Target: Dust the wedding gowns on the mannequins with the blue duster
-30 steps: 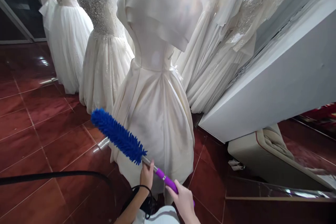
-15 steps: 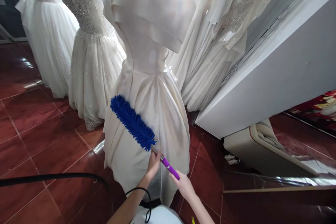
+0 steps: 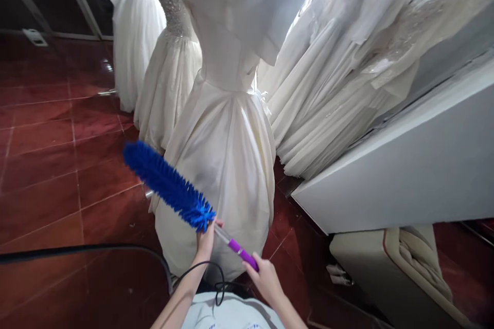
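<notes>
A duster with a blue fluffy head (image 3: 165, 185) and a purple grip slants across the front of a plain satin wedding dress (image 3: 231, 139). My left hand (image 3: 206, 239) is closed round the metal shaft just below the blue fibres. Lower and to the right, my right hand (image 3: 264, 275) is wrapped round the end of the purple grip. The tip of the duster points left, past the skirt's side and over the floor. Whether the fibres touch the satin I cannot tell.
Two more white gowns (image 3: 141, 46) stand behind on the left. Several hanging dresses (image 3: 332, 77) fill the right, above a white panel (image 3: 405, 159). A beige upholstered seat (image 3: 370, 262) sits at lower right. A black cable (image 3: 116, 248) crosses at lower left over red floor tiles (image 3: 42, 164).
The duster has moved left with both hands on it, its tip now beyond the skirt's left side. My view has turned left, showing more floor and dark glass there.
</notes>
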A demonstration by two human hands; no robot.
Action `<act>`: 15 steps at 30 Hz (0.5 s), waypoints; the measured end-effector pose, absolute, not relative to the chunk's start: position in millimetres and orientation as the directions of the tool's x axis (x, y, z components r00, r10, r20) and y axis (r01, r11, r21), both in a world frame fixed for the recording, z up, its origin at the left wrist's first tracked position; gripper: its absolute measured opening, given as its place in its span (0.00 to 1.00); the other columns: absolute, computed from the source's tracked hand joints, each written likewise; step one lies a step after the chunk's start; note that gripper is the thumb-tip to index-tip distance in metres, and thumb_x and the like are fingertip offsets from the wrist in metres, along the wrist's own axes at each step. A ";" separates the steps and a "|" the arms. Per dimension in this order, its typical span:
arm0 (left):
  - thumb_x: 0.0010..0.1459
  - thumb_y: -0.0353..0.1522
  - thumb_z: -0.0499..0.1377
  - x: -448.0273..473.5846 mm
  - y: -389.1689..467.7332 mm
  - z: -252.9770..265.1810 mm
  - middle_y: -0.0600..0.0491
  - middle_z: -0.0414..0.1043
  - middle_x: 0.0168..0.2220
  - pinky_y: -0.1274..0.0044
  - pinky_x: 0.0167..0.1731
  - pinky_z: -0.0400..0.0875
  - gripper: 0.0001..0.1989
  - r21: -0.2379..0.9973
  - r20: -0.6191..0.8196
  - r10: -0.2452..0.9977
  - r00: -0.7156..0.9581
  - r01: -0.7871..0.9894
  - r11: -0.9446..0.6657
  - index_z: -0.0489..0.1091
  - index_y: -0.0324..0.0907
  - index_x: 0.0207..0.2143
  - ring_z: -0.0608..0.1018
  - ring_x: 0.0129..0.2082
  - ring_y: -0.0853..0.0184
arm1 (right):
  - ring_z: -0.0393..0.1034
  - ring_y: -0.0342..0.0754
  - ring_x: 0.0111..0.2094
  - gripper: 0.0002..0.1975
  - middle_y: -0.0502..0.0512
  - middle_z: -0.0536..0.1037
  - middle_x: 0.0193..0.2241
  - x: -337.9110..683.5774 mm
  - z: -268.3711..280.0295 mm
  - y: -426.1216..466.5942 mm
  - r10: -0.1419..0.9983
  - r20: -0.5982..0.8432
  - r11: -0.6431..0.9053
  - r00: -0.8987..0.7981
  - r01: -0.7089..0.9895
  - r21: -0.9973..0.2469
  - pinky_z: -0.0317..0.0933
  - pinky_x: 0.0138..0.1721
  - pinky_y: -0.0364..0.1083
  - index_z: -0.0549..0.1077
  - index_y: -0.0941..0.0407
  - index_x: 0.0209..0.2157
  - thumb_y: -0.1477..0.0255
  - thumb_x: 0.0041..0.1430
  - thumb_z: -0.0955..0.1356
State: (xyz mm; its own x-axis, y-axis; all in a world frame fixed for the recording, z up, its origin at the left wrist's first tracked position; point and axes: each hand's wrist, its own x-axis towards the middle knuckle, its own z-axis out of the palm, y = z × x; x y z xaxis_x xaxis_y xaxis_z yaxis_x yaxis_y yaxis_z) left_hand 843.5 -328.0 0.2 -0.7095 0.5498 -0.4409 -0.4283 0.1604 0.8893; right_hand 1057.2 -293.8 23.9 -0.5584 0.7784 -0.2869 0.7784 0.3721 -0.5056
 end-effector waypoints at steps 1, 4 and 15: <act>0.47 0.44 0.57 844.1 -315.4 27.6 0.49 0.76 0.24 0.72 0.39 0.71 0.16 0.925 -0.342 0.579 -0.740 -0.373 0.070 0.71 0.40 0.20 0.78 0.29 0.63 | 0.62 0.42 0.20 0.19 0.48 0.70 0.19 1055.3 36.8 -279.5 0.777 -0.244 0.394 -0.581 0.750 -0.531 0.49 0.23 0.40 0.68 0.54 0.30 0.53 0.56 0.59; 0.50 0.46 0.54 841.4 -277.2 97.1 0.49 0.76 0.25 0.73 0.34 0.72 0.19 0.907 -0.188 0.646 -0.740 -0.383 -0.174 0.70 0.38 0.25 0.78 0.28 0.64 | 0.53 0.39 0.18 0.18 0.44 0.62 0.16 1041.0 77.2 -237.1 0.751 -0.146 0.442 -0.643 0.655 -0.612 0.45 0.21 0.39 0.65 0.54 0.27 0.54 0.56 0.60; 0.47 0.47 0.60 867.3 -259.0 14.6 0.55 0.66 0.14 0.74 0.25 0.72 0.21 0.671 -0.641 0.652 -0.405 -0.708 0.220 0.61 0.41 0.18 0.76 0.20 0.66 | 0.59 0.42 0.24 0.21 0.47 0.68 0.22 1075.6 8.0 -216.9 0.669 -0.337 0.383 -0.662 0.696 -0.608 0.52 0.26 0.40 0.68 0.56 0.28 0.53 0.55 0.58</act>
